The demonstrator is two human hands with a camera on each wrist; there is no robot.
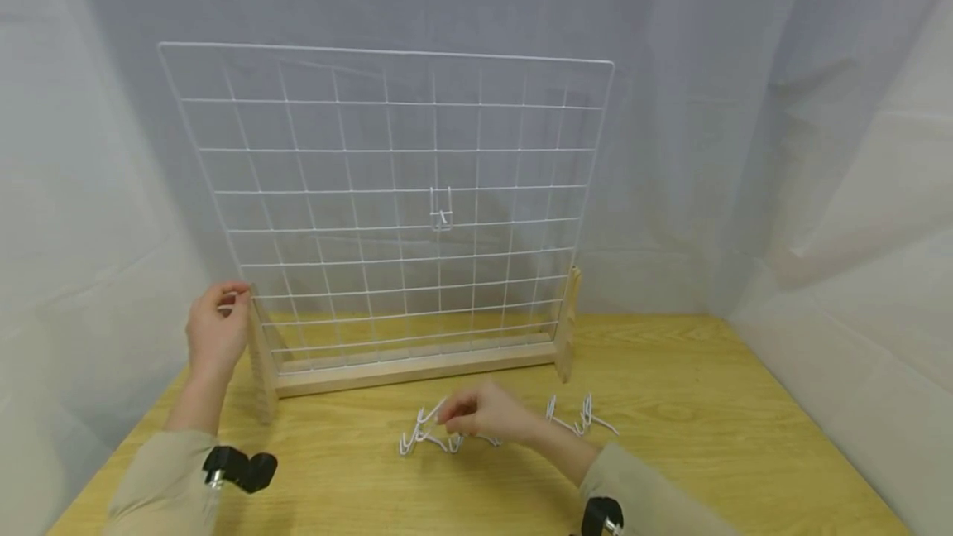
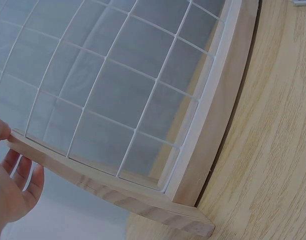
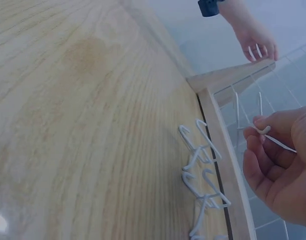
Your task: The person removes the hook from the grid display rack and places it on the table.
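Observation:
My left hand [image 1: 214,329] is at the left end of a wire grid rack and pinches the top of its wooden upright [image 2: 83,177], thumb on one side and fingers on the other. In the right wrist view my right hand [image 3: 285,165] pinches a white wire hook [image 3: 236,105] between thumb and fingers, its two prongs pointing up past the fingertips. The white grid panel [image 1: 365,150] stands in a wooden base [image 1: 417,372]. One double-pronged hook [image 1: 442,220] hangs on the panel, right of its middle.
More white wire hooks [image 1: 586,414] lie on the yellow wood-grain table [image 1: 707,437] in front of the base. A pale curtain [image 1: 692,147] hangs behind the rack and continues along both sides. Black wrist mounts [image 1: 240,470] sit on both sleeves.

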